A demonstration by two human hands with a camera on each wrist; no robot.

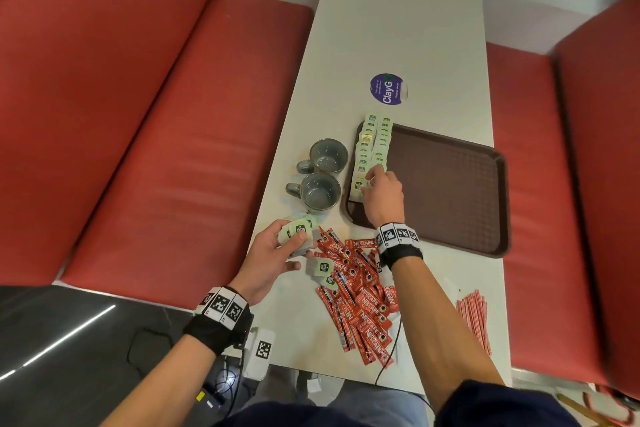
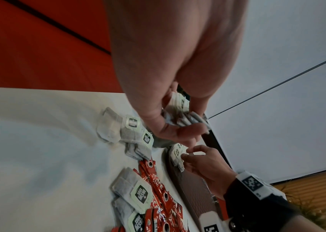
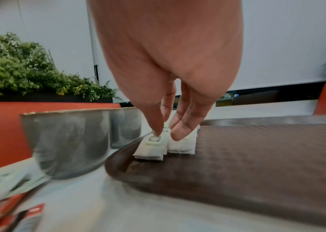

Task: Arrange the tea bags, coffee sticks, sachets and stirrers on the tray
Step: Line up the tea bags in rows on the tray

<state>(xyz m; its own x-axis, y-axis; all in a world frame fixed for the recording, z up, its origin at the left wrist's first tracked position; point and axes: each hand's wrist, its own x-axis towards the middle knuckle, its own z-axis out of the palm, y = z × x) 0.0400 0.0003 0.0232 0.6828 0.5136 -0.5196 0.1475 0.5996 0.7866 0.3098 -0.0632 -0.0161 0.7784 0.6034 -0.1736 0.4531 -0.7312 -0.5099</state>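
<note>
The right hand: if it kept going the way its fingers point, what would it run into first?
The right hand already touches the tea bag rows on the tray; pushing on, it would probably slide along them.

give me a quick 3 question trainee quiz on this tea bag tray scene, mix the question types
1. True or false: the coffee sticks already lie on the tray.
2. Multiple choice: what does the left hand hold? A) a mug B) a bunch of tea bags C) stirrers
3. Fill in: the right hand touches the near end of the tea bag rows, which lie along the tray's ____ edge, beside the two mugs.

Key
1. False: they lie in a pile on the table.
2. B: a bunch of tea bags.
3. Left.
</note>
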